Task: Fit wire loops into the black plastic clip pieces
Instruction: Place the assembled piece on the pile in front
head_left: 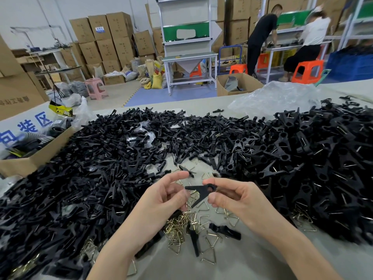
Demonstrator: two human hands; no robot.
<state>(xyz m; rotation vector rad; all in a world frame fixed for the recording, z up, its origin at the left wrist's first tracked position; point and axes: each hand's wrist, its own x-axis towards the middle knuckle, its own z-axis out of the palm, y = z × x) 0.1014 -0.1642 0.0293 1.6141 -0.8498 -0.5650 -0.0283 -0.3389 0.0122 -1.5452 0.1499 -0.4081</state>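
A black plastic clip piece hangs in the air between my hands, its ring end to the right and its two legs pointing left and down. My right hand pinches the ring end between thumb and forefinger. My left hand sits just left of the clip with fingers loosely curled; its forefinger stretches above the clip's left tip, and I cannot tell whether it touches. Brass-coloured wire loops lie scattered on the table below my hands. Whether a loop sits in the held clip is not visible.
Huge heaps of black clip pieces cover the table to the left and right. A cardboard box stands at the left edge, a clear plastic bag at the back. Loose clips lie among the loops. Two people work far behind.
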